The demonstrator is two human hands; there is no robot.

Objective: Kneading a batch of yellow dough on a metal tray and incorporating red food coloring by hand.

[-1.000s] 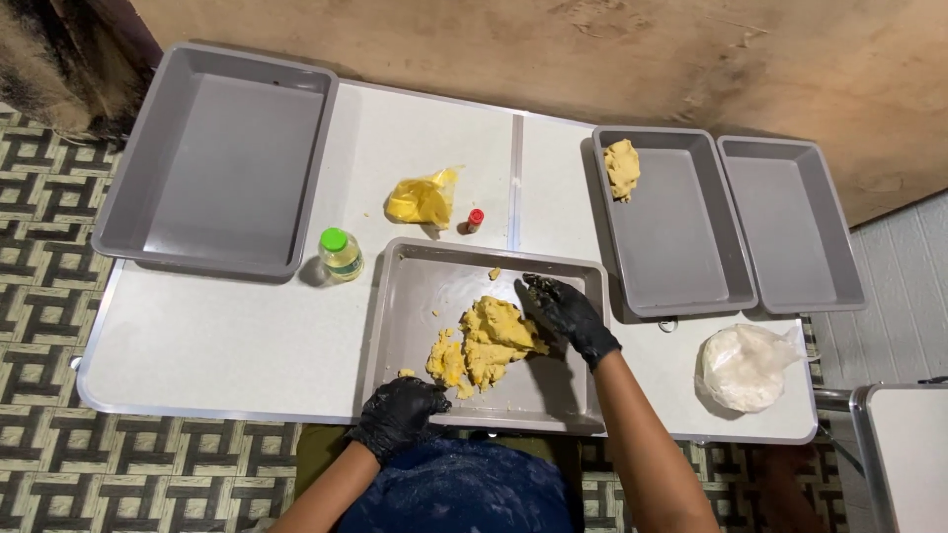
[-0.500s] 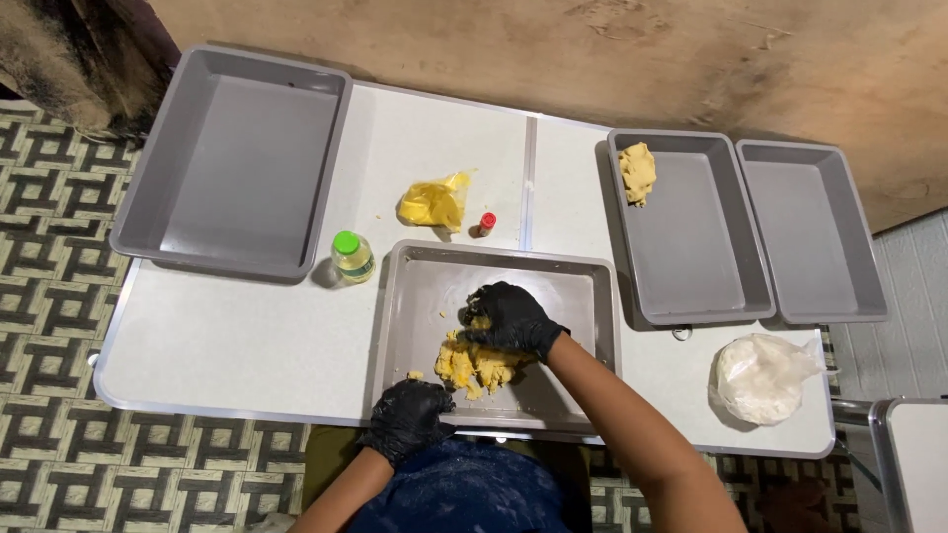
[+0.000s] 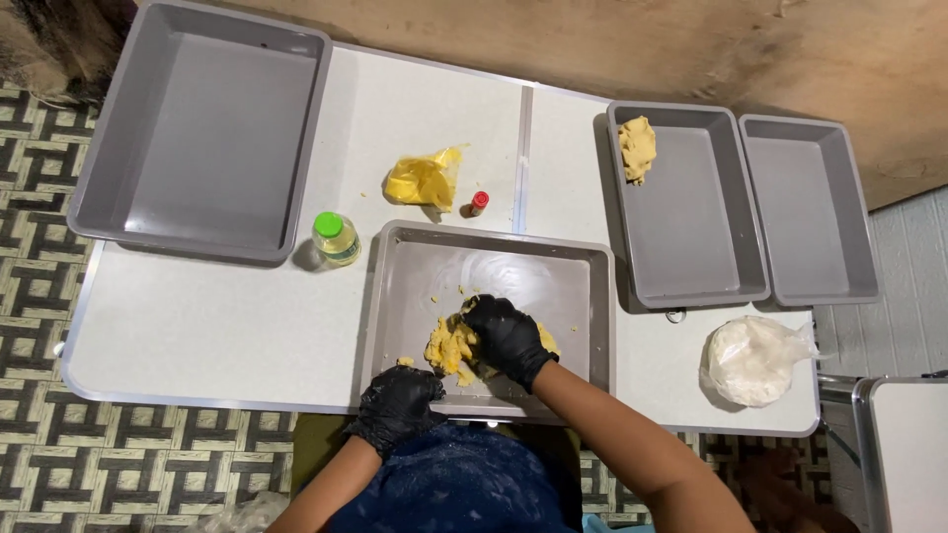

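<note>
The yellow dough (image 3: 449,347) was a rough, crumbly lump, bright yellow and uneven, lying in the near half of the shallow grey tray (image 3: 553,271) at the front of the white desk (image 3: 197,326). A few loose crumbs lay scattered on the tray floor around it. The right hand (image 3: 506,338), in a black glove, pressed down on top of the lump with its fingers curled over the dough. The left hand (image 3: 397,405), also gloved in black, was closed around the tray's near-left rim.

The far half of that tray was bare metal. The tray's near rim sat close to the desk's front edge, just before the person's body. To the left, a broad strip of desk lay between the tray and the desk's left edge. A small bottle with a green cap (image 3: 336,238) stood just off the tray's far-left corner, and a crumpled yellow wrapper (image 3: 423,180) and a small red-capped bottle (image 3: 478,203) lay just beyond its far rim. A large grey bin (image 3: 202,128) filled the far-left corner. To the right stood two deeper grey bins (image 3: 691,207) side by side, the nearer one holding a second dough piece (image 3: 637,148), with a white bag (image 3: 752,359) in front of them.
</note>
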